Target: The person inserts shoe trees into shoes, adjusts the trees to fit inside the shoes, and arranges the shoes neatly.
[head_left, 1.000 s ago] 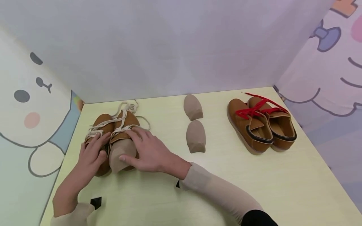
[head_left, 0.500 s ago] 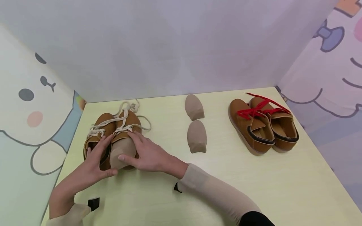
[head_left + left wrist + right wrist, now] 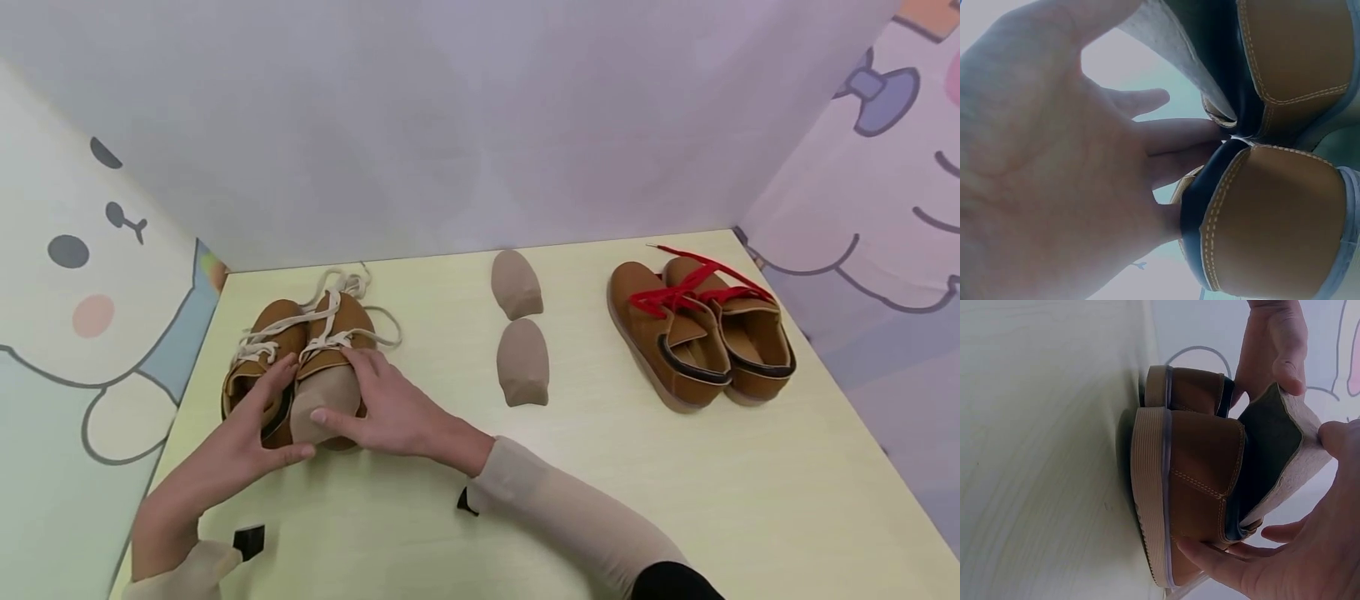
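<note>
A brown pair of shoes with white laces stands at the left of the head view. From the opening of its right shoe [image 3: 352, 315] sticks a beige moulded shoe insert [image 3: 325, 398]. My right hand [image 3: 397, 412] holds the insert, its thumb on the back part and fingers along the shoe's right side. Over the left shoe [image 3: 281, 318], whose opening shows no insert, my left hand [image 3: 242, 446] is spread. Its fingers reach between the two shoes in the left wrist view. The left thumb touches the insert's rear edge [image 3: 1282, 403] in the right wrist view.
Two more beige inserts [image 3: 522, 362] lie one behind the other mid-table. At the right stands a second brown pair with red laces [image 3: 678, 333]. The pale table [image 3: 637, 500] meets a plain curtain [image 3: 480, 133] at the back.
My left hand has slid from the left shoe's upper toward the gap between the shoes, its thumb moving to the insert. The insert sits slightly farther forward; my right hand keeps its hold.
</note>
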A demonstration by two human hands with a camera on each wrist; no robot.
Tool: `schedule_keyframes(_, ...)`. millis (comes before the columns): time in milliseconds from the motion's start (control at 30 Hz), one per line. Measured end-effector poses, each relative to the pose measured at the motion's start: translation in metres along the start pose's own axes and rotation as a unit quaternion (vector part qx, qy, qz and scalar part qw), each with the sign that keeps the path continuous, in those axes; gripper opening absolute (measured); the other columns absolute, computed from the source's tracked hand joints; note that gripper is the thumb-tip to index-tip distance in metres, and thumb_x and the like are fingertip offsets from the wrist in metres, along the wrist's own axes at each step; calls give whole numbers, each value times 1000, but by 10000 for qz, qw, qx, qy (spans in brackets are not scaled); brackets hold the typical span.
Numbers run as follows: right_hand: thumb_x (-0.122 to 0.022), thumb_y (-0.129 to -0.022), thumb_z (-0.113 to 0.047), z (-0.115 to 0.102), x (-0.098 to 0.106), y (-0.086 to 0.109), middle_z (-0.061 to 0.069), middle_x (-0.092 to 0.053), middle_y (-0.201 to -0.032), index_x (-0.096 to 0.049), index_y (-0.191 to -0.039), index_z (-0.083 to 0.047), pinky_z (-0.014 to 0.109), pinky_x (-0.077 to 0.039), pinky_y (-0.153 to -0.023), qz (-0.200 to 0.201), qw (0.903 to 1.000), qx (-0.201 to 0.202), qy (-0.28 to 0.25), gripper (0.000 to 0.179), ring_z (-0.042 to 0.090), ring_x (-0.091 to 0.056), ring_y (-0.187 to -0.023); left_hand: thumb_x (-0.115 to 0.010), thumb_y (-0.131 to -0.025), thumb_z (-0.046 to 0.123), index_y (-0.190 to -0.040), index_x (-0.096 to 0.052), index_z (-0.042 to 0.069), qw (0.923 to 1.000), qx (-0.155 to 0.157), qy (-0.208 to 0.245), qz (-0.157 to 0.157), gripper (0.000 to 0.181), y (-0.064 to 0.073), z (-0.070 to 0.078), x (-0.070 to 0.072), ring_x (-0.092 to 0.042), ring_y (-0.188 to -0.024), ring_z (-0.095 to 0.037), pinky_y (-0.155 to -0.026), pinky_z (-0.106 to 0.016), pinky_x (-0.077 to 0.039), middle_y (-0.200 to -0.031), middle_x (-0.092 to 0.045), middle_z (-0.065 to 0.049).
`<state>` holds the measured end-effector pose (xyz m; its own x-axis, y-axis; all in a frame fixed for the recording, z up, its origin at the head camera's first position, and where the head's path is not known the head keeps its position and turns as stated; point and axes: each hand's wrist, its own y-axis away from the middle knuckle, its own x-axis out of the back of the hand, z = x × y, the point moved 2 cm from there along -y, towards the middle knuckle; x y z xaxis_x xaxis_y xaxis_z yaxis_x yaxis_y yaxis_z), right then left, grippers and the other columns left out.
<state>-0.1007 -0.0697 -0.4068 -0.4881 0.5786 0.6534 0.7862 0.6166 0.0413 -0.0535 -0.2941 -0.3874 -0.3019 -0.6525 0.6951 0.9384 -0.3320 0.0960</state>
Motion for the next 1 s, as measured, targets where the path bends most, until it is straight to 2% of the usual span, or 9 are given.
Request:
schedule_keyframes(67, -48, -98, -73, 1, -1, -1, 10, -21, -173, -12, -169, -18, 43, -39, -123, 31, 10000, -29, -65, 97, 27, -31, -159, -86, -87, 20, -169, -2, 27, 9999, 3, -102, 27, 118, -1, 0, 0, -24, -157, -44, -121, -42, -32, -173, -20, -20)
schedule_keyframes(200, -51, -98, -72, 3, -3, -3, 10, -19, -174, -15, -168, -18, 45, -39, -123, 132, 9997, -77, -178, 97, 27, -29, -159, -87, -86, 23, -169, -7, 21, 9999, 54, -142, 34, 116, -3, 2, 1, -29, -151, -52, -110, -69, -34, -170, -25, -24)
schedule_keyframes(300, -53, -97, -72, 4, -4, -4, 9, -19, -174, -16, -168, -18, 46, -40, -122, 200, 9995, -97, -225, 96, 29, -30, -159, -87, -86, 25, -169, -11, 19, 9999, 73, -142, 47, 113, -4, 4, 1, -30, -150, -54, -105, -75, -33, -168, -27, -26)
schedule_keyframes(500, -57, -97, -68, 5, -4, -7, 11, -28, -168, -26, -165, -15, 43, -44, -119, 394, 9988, -119, -252, 92, 28, -38, -154, -85, -88, 28, -168, -19, 15, 9995, 49, -205, 245, 104, -5, 3, 0, -31, -149, -54, -104, -76, -33, -165, -33, -27)
schedule_keyframes(700, -62, -97, -64, 6, -3, -11, 10, -37, -161, -35, -160, -13, 39, -48, -114, 561, 9978, -98, -329, 86, 26, -47, -146, -86, -87, 24, -164, -28, 8, 9980, -71, -391, 493, 98, -9, 1, -1, -34, -145, -56, -102, -75, -34, -162, -37, -28)
schedule_keyframes(1000, -64, -95, -65, 10, -3, -17, 9, -39, -161, -43, -153, -13, 34, -51, -109, 696, 9969, -167, -314, 81, 22, -51, -141, -87, -84, 12, -157, -40, -1, 9930, -295, -754, 864, 87, -14, 2, -5, -42, -137, -54, -100, -71, -37, -153, -48, -30)
